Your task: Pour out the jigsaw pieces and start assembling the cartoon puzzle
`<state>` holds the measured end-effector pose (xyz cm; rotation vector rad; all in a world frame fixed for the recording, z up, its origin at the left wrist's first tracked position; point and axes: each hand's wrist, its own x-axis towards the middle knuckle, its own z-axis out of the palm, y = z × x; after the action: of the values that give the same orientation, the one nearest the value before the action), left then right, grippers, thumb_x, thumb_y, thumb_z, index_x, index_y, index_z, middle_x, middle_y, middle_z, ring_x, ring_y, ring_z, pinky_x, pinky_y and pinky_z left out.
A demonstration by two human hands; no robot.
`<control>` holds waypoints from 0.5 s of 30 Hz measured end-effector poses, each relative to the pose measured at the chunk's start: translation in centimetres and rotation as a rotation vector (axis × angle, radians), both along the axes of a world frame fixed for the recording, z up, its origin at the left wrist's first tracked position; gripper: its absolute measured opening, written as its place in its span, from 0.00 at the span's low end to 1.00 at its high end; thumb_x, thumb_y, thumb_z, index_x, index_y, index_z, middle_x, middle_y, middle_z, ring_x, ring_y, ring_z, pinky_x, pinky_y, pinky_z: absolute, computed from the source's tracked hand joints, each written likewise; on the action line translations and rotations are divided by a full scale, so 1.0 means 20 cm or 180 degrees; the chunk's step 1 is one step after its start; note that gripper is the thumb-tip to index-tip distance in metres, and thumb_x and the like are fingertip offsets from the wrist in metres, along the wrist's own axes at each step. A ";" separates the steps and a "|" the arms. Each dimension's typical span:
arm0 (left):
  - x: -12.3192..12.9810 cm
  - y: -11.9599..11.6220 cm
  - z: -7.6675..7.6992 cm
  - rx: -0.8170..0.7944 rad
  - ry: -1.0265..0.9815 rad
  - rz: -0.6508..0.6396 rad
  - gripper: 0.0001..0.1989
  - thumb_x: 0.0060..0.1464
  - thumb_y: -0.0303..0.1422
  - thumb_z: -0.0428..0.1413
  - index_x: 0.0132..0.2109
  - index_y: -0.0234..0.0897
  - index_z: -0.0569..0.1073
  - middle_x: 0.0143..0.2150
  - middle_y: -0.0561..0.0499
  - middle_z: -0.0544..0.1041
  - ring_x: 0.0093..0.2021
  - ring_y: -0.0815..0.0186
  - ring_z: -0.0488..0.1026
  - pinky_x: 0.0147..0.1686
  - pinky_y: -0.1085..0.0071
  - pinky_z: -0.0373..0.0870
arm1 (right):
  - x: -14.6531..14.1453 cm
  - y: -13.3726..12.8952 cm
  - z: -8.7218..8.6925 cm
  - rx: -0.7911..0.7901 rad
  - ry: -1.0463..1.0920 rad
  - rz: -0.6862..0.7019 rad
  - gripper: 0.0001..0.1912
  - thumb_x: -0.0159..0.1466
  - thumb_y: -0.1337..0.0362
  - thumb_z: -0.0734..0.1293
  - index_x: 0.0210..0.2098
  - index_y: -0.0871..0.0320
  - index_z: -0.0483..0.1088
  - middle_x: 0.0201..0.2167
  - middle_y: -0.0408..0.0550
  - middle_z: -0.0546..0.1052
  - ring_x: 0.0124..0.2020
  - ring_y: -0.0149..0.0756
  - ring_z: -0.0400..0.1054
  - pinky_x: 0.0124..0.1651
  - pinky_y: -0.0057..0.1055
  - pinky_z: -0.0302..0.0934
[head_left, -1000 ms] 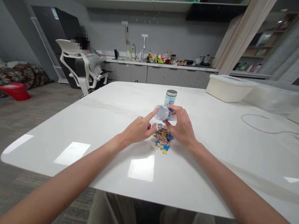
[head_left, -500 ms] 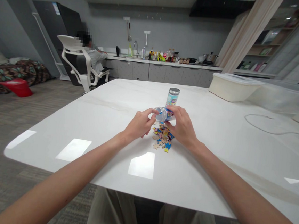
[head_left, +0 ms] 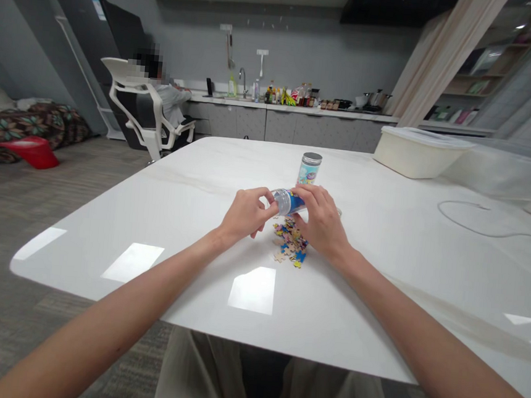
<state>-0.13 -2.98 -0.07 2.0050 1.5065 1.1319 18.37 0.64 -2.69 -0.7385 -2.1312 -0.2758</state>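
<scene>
While the right hand (head_left: 323,224) wraps around a clear round plastic jar (head_left: 288,201) tipped sideways, the left hand (head_left: 249,212) pinches at its open end; I cannot tell what it grips. Bumpy, colorful flat puzzle pieces (head_left: 291,239) lie piled below on the shiny white table (head_left: 162,215).

trousers (head_left: 199,373) – loose, grey-beige | forearms (head_left: 386,302) – bare | hands (head_left: 322,219) – bare

Right side of desk (head_left: 161,221): cream lidded box (head_left: 420,155), clear tub (head_left: 505,170) beside it, pale cable (head_left: 467,228) nearer. Left: red bucket (head_left: 34,153) near patterned cover (head_left: 30,126). Person (head_left: 172,101) seated in white-framed chair (head_left: 137,104).
</scene>
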 end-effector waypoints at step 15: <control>0.02 -0.04 0.01 0.0362 -0.0373 0.0251 0.07 0.51 0.31 0.52 0.26 0.37 0.68 0.10 0.62 0.64 0.07 0.74 0.61 0.12 0.80 0.55 | 0.00 -0.01 0.04 -0.0107 -0.0248 0.0003 0.27 0.54 0.76 0.61 0.52 0.53 0.58 0.55 0.54 0.70 0.60 0.49 0.61 0.61 0.52 0.52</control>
<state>0.37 -3.82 0.20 1.9290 1.5042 1.3706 18.42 0.48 -1.87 -0.7573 -2.2145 -0.2728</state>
